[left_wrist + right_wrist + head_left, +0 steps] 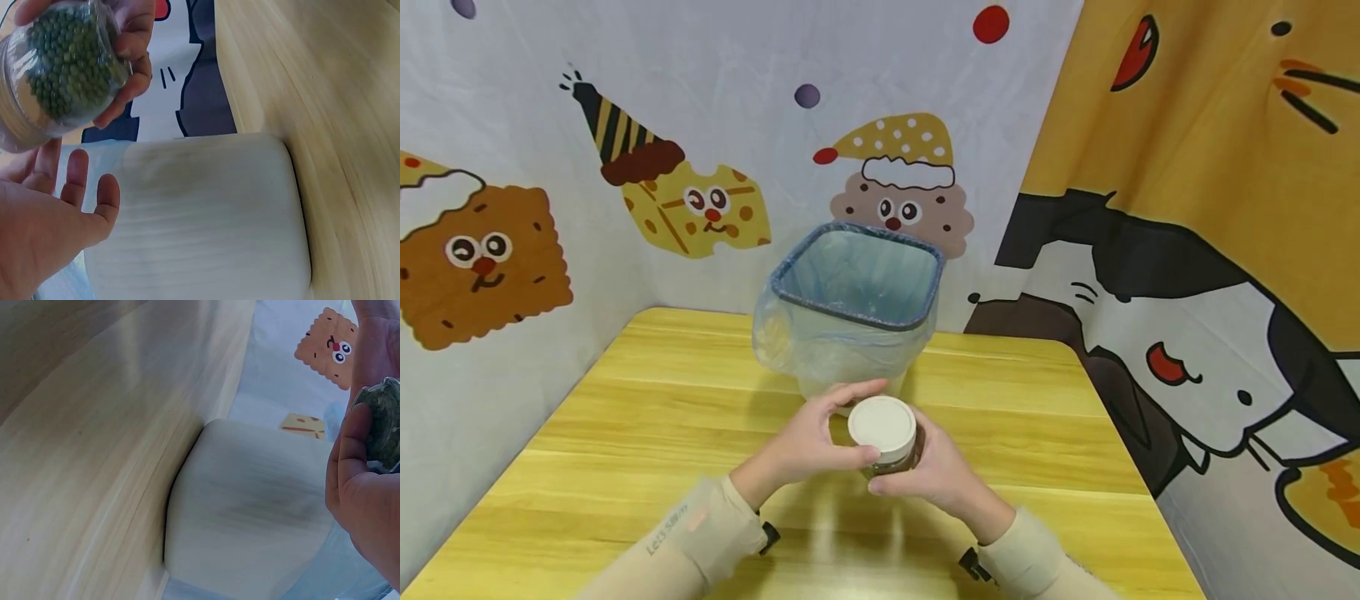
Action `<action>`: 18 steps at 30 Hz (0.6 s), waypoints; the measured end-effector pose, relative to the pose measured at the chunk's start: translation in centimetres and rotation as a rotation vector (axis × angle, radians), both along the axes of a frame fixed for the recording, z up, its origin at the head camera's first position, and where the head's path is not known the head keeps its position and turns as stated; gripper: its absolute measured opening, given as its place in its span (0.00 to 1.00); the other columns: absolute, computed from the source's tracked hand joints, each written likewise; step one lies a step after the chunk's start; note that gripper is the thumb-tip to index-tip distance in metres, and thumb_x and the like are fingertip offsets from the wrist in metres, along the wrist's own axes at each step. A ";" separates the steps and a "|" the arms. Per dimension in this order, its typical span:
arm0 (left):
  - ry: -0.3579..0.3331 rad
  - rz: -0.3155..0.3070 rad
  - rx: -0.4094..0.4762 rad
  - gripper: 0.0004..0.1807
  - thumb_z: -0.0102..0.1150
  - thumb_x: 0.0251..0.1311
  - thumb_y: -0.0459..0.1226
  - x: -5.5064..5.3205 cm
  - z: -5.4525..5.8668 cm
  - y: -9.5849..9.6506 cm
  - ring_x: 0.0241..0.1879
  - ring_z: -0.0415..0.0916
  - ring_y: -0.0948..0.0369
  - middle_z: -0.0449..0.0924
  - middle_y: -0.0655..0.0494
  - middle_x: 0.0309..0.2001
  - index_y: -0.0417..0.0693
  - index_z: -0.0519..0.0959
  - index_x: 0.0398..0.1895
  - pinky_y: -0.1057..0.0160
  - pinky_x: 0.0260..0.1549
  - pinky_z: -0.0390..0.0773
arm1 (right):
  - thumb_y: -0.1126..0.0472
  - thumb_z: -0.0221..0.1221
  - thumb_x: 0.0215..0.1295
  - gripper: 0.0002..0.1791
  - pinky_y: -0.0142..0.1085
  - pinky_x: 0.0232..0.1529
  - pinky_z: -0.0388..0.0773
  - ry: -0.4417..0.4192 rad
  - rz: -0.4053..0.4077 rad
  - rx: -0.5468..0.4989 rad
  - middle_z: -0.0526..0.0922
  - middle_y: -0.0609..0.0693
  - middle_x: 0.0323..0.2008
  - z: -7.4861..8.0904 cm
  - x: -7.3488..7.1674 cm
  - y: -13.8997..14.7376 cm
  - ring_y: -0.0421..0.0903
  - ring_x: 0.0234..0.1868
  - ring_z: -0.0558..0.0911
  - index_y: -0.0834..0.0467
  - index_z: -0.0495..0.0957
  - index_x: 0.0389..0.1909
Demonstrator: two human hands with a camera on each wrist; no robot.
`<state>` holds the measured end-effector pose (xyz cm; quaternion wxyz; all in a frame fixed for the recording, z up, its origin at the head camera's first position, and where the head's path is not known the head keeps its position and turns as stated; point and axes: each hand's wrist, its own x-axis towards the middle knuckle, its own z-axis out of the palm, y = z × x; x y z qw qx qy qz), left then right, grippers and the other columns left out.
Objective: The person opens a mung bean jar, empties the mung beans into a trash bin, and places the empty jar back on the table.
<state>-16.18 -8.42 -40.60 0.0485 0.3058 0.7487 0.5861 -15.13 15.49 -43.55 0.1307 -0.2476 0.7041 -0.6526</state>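
A clear jar of green beans [69, 62] with an off-white lid [882, 425] is held up above the table, in front of a lined bin. My right hand [943, 475] grips the jar's body, its thumb across the near side. My left hand [808, 437] is curved round the lid, thumb at the near rim and forefinger behind the far edge. From the left wrist, two of the left fingers [76, 178] stand out below the lid. The right wrist view catches only part of the jar [382, 428] within the right fingers.
The white bin [250, 506] stands on the wooden table [647, 417] just beyond my hands. A translucent bluish bag [778, 333] lines it, folded over the dark rim. Cartoon-printed cloth [715, 67] hangs behind the table and along its right side.
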 end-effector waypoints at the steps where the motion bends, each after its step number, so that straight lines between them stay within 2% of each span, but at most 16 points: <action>1: 0.007 0.014 -0.010 0.44 0.79 0.58 0.42 0.1 -0.1 0.1 0.65 0.73 0.53 0.76 0.59 0.73 0.56 0.71 0.80 0.41 0.66 0.68 | 0.66 0.81 0.51 0.50 0.36 0.64 0.81 0.003 -0.007 -0.002 0.79 0.54 0.66 -0.1 0.0 -0.1 0.48 0.63 0.80 0.53 0.68 0.76; 4: 0.038 0.022 -0.029 0.45 0.78 0.59 0.44 0.1 -0.3 0.1 0.65 0.73 0.56 0.76 0.56 0.74 0.57 0.70 0.80 0.44 0.64 0.70 | 0.67 0.81 0.51 0.51 0.36 0.64 0.81 0.003 0.002 -0.009 0.79 0.55 0.66 -0.1 0.1 -0.1 0.48 0.63 0.81 0.54 0.68 0.76; 6: 0.061 0.003 -0.020 0.46 0.78 0.59 0.44 0.1 -0.2 0.0 0.64 0.74 0.55 0.76 0.53 0.73 0.54 0.68 0.81 0.44 0.65 0.70 | 0.66 0.81 0.51 0.52 0.36 0.65 0.81 -0.003 0.018 -0.011 0.79 0.55 0.66 -0.1 0.1 0.0 0.47 0.63 0.81 0.55 0.67 0.77; 10: 0.051 -0.088 0.039 0.46 0.73 0.63 0.42 -0.2 0.1 -0.6 0.71 0.71 0.47 0.75 0.47 0.75 0.52 0.63 0.84 0.44 0.69 0.68 | 0.64 0.82 0.50 0.52 0.37 0.65 0.82 -0.013 0.059 -0.019 0.80 0.57 0.66 0.1 0.1 0.3 0.48 0.62 0.82 0.57 0.67 0.77; 14: 0.021 -0.194 0.096 0.44 0.66 0.70 0.44 -0.5 0.3 -1.0 0.77 0.65 0.43 0.70 0.46 0.79 0.52 0.59 0.86 0.46 0.75 0.65 | 0.61 0.82 0.51 0.52 0.38 0.65 0.82 -0.037 0.110 -0.010 0.81 0.59 0.65 0.1 0.1 0.7 0.49 0.62 0.83 0.59 0.67 0.76; 18: -0.004 -0.264 0.110 0.44 0.63 0.72 0.48 -0.5 0.2 -1.1 0.78 0.66 0.49 0.71 0.44 0.78 0.48 0.57 0.86 0.38 0.76 0.62 | 0.59 0.82 0.54 0.52 0.38 0.65 0.82 -0.058 0.161 -0.003 0.80 0.58 0.66 0.1 0.1 0.8 0.50 0.63 0.83 0.60 0.65 0.78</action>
